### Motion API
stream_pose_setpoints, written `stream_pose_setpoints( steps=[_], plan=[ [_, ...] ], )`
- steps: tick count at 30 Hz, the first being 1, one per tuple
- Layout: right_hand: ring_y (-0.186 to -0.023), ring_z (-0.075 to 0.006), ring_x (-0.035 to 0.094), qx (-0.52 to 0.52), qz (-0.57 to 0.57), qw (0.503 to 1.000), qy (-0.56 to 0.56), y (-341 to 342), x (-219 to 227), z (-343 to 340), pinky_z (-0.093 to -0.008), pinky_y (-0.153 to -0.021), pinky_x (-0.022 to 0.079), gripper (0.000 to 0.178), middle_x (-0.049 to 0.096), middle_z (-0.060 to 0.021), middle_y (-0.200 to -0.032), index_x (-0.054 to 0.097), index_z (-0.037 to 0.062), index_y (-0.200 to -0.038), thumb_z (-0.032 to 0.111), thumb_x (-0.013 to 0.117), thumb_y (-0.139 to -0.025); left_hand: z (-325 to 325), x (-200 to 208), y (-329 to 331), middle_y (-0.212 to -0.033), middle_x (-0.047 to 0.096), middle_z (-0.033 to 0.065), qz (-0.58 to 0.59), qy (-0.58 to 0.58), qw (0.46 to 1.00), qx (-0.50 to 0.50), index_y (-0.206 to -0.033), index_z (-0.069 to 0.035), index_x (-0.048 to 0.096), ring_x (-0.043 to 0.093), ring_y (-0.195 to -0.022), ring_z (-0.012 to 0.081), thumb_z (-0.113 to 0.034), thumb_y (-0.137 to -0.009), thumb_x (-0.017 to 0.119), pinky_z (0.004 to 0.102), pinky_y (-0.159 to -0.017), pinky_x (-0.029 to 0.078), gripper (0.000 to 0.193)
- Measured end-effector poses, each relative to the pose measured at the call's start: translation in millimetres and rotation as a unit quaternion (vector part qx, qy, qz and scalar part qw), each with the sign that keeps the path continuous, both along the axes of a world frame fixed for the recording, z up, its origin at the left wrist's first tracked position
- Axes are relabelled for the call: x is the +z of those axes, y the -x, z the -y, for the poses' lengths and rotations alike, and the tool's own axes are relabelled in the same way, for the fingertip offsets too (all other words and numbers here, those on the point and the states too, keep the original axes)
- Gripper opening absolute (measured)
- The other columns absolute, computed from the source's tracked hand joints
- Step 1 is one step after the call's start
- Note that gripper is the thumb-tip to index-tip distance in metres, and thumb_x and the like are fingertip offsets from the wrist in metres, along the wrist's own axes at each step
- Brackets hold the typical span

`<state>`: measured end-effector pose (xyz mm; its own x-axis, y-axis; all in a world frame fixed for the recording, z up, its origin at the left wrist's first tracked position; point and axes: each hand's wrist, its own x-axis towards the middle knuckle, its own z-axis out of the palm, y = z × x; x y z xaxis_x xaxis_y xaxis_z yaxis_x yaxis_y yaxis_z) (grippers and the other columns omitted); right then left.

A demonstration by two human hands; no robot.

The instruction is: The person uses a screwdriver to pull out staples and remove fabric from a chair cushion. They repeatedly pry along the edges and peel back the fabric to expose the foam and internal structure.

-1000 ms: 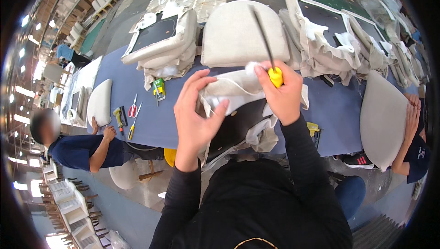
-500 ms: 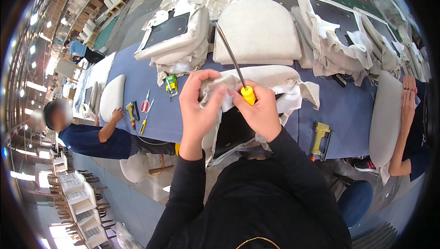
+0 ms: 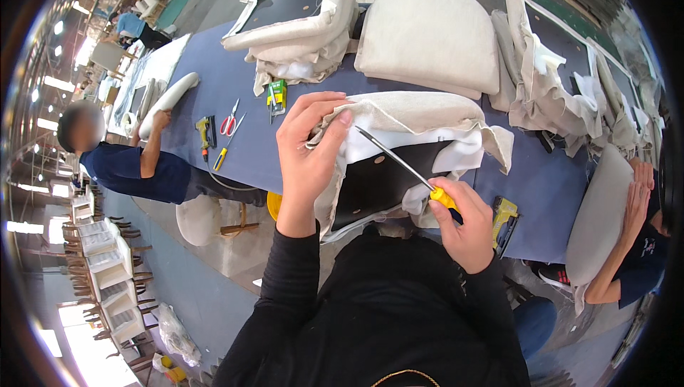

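Observation:
In front of me a chair cushion [image 3: 427, 112] in beige fabric is tilted, its black base board [image 3: 388, 173] facing me and white padding [image 3: 360, 146] showing along the edge. My left hand [image 3: 310, 148] pinches the loose fabric edge at the cushion's upper left corner. My right hand [image 3: 467, 226] grips the yellow handle of a screwdriver [image 3: 402, 162]. Its long metal shaft points up and left across the board, with the tip near the padding close to my left fingers.
On the blue table [image 3: 249, 112] lie scissors [image 3: 229, 123], another screwdriver [image 3: 224, 152], a staple gun [image 3: 206, 134] and a green box [image 3: 276, 95]. A second staple gun [image 3: 504, 219] rests at right. Cushion stacks [image 3: 427, 38] stand behind. Co-workers handle cushions on both sides.
My right hand has moved down and right, and the screwdriver has swung so its tip now points at the padding. My left hand stays at the fabric corner. The left co-worker's cushion has tilted.

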<state>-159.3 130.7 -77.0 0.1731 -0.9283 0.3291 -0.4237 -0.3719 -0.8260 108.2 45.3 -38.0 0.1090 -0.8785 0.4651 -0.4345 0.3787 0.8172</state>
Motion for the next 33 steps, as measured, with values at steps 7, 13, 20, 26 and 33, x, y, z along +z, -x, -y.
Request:
stream_pose_setpoints(
  steps=[7, 13, 20, 26, 33],
  plan=[
    [-0.089, -0.0320, 0.074, -0.043, -0.023, 0.999, 0.022, -6, -14, 2, -0.0378, -0.077, 0.059, 0.027, 0.075, -0.0129, -0.103, 0.078, 0.0067, -0.124, 0.013, 0.079, -0.098, 1, -9, -4, -0.115, 0.078, 0.0114, -0.004, 0.033, 0.999, -0.030, -0.105, 0.003, 0.080, 0.071, -0.114, 0.0272, -0.005, -0.093, 0.077, 0.0384, -0.102, 0.053, 0.015],
    [-0.089, -0.0307, 0.074, -0.073, -0.042, 0.995, 0.046, -11, -13, 5, -0.0383, -0.077, 0.058, 0.029, 0.075, -0.0111, -0.103, 0.081, 0.0107, -0.123, 0.012, 0.081, -0.095, 1, -14, -15, -0.113, 0.079, 0.0100, 0.001, 0.080, 0.992, -0.101, -0.104, -0.001, 0.083, 0.067, -0.124, 0.0336, -0.006, -0.090, 0.079, 0.0458, -0.110, 0.050, 0.016],
    [-0.085, -0.0296, 0.070, -0.076, -0.101, 0.991, 0.046, -7, 9, 12, -0.0386, -0.074, 0.056, 0.032, 0.071, -0.0100, -0.099, 0.081, 0.0145, -0.127, 0.015, 0.081, -0.095, -2, -13, -18, -0.109, 0.079, 0.0094, 0.023, 0.102, 0.986, -0.131, -0.103, -0.002, 0.084, 0.068, -0.121, 0.0333, -0.008, -0.090, 0.080, 0.0457, -0.108, 0.051, 0.014],
    [-0.082, -0.0288, 0.068, -0.056, -0.160, 0.985, 0.030, 3, 14, 2, -0.0388, -0.072, 0.054, 0.039, 0.067, -0.0085, -0.095, 0.081, 0.0187, -0.131, 0.013, 0.081, -0.092, -8, 4, -10, -0.101, 0.079, 0.0112, -0.062, -0.069, 0.996, 0.007, -0.103, 0.002, 0.082, 0.071, -0.105, 0.0233, -0.018, -0.100, 0.081, 0.0342, -0.089, 0.051, 0.020],
    [-0.081, -0.0289, 0.068, -0.072, -0.183, 0.976, 0.089, 3, 22, -3, -0.0393, -0.070, 0.053, 0.043, 0.067, -0.0087, -0.095, 0.081, 0.0188, -0.130, 0.009, 0.083, -0.088, -6, 1, -6, -0.097, 0.078, 0.0113, -0.059, -0.019, 0.998, -0.019, -0.102, 0.001, 0.081, 0.072, -0.106, 0.0238, -0.019, -0.099, 0.083, 0.0349, -0.091, 0.052, 0.021]
  ],
)
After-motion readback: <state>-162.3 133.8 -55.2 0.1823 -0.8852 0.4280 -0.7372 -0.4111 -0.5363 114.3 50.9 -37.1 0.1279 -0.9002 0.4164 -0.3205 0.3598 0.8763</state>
